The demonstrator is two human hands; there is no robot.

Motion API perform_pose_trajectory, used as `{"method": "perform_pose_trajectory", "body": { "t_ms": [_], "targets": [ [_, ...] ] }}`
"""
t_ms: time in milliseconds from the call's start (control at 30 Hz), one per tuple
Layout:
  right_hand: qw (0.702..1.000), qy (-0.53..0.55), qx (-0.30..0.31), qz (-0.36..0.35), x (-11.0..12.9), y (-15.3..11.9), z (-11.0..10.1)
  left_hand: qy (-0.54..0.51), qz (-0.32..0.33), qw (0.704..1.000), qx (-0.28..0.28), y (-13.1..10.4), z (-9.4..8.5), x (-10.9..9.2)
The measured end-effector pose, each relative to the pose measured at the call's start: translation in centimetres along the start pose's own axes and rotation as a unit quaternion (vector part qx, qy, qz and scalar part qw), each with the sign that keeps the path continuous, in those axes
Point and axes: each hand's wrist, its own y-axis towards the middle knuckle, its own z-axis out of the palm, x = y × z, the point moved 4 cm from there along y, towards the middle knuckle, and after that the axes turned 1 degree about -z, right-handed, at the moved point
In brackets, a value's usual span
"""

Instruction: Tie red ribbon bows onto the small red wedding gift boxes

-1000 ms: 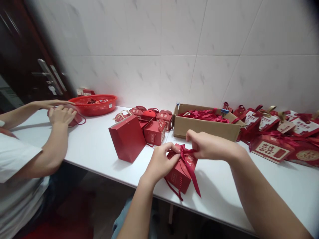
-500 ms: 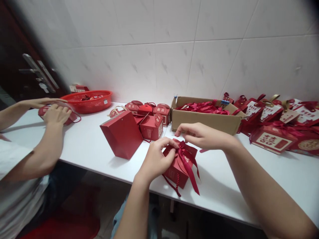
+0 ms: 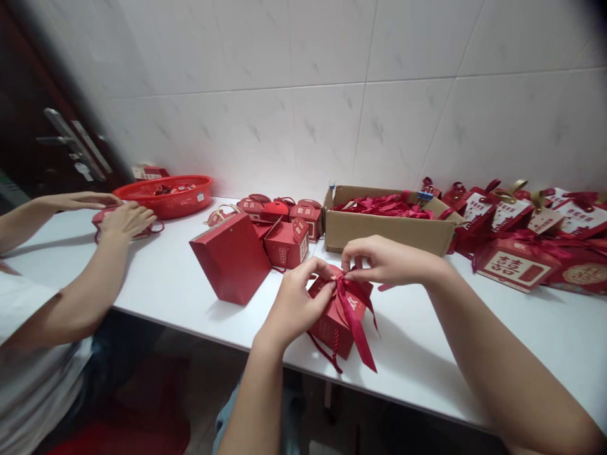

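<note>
I see my left grip [image 3: 303, 296] closed to a pinch, thumb and forefinger nipping the ribbon [image 3: 359, 332] at its knot; my right grip [image 3: 382, 260] is nearly closed as well, its fingertips pinching the ribbon from the other side. The knot sits on top of the red box [image 3: 332, 321] — which stands on the bench [image 3: 213, 322] near its front edge, between my two arms; the ribbon's tails hang down over the box, and a twisted cord [image 3: 336, 349] droops off its near side.

Left of the box I have a tall carton [image 3: 232, 260], plain red and leaning a little; just behind it is a cluster of small boxes [image 3: 287, 243]. Further back, against the tiled wall [image 3: 332, 133], a brown tray [image 3: 389, 232] holds a heap of loose ribbons [image 3: 386, 205]; blue clips [image 3: 425, 196] sit at its rim. To the right stand finished-looking packs [image 3: 519, 264] with bows and tags; well off to the left another person's hands [image 3: 127, 221] rest on a red packet [image 3: 103, 216] — in front of a red basin [image 3: 183, 203] with small wrapped things inside.
</note>
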Motion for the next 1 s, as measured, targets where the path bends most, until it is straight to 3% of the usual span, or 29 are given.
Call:
{"method": "perform_pose_trajectory", "body": {
  "t_ms": [333,633,1000],
  "targets": [
    [0.994,0.068,0.001,-0.090,0.2,0.0,0.0,0.028,0.033,0.999,-0.025,-0.1,-0.3,-0.3],
    [0.992,0.068,0.082,-0.066,-0.2,-0.2,0.8,0.046,0.016,0.999,0.015,-0.2,-0.2,0.2],
    [0.984,0.094,0.138,-0.069,-0.8,-0.3,1.3,0.109,0.014,0.994,0.009,-0.1,-0.6,0.6]
  ]
}}
